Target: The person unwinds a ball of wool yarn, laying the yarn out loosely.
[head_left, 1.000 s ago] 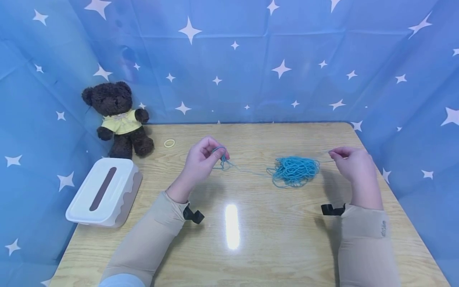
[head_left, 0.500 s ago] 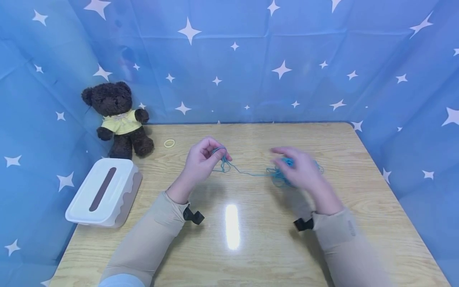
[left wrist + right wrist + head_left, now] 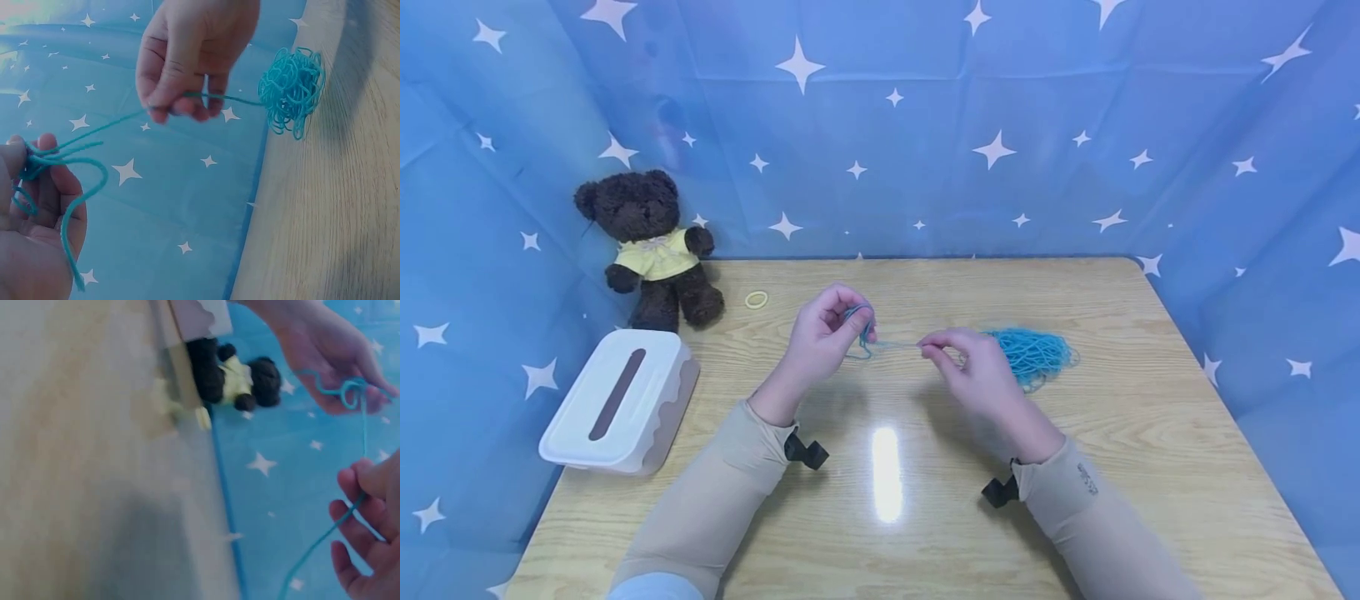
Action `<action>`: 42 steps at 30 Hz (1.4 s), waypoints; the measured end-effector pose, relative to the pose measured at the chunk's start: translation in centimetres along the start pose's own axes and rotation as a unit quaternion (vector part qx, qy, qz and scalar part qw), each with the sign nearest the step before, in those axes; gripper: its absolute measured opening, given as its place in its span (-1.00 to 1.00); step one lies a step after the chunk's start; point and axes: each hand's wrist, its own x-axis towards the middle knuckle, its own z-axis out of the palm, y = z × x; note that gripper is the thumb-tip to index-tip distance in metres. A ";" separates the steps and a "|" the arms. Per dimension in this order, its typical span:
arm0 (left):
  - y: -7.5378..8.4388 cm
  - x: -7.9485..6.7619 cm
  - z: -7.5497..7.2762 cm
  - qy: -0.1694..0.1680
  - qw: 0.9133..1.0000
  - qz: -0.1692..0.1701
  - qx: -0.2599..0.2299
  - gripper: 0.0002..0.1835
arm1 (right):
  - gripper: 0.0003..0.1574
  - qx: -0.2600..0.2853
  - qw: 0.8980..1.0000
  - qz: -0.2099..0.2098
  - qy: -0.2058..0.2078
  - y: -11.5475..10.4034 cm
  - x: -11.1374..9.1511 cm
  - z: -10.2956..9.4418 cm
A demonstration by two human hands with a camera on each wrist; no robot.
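My left hand (image 3: 823,337) pinches a few small loops of teal yarn (image 3: 87,162) between thumb and fingers, above the table. A loose end of it dangles below the fingers in the left wrist view. To its right, my right hand (image 3: 981,375) pinches the same strand between thumb and forefinger. Between the two hands the strand runs nearly straight. From the right hand it leads back to a tangled heap of teal yarn (image 3: 1033,354) on the table, partly covered by that hand in the head view.
A white box with a slotted lid (image 3: 617,400) stands on the table's left side. Behind it sits a dark brown teddy bear (image 3: 655,254) in a yellow shirt, with a small yellow ring (image 3: 756,300) beside it. A blue star-patterned curtain (image 3: 880,208) encloses the wooden table (image 3: 925,542).
My right hand has left the strand on the heap's right, crossed over the heap and now pinches the strand nearer my left hand. The left hand has stayed nearly still.
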 end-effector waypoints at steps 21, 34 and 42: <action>-0.3 0.0 -0.5 -0.047 0.990 -0.087 0.099 -0.88 | -0.68 0.006 0.961 0.128 0.246 3.7 -0.1 -9.8; -0.1 0.1 -0.7 -0.043 0.990 -0.103 0.088 -0.84 | -0.61 -0.140 0.969 0.201 0.030 9.8 -2.7 -16.0; 0.0 0.0 -0.6 -0.047 0.992 -0.085 0.078 -0.82 | -0.39 -0.161 0.939 0.289 -0.093 12.0 -3.0 -16.4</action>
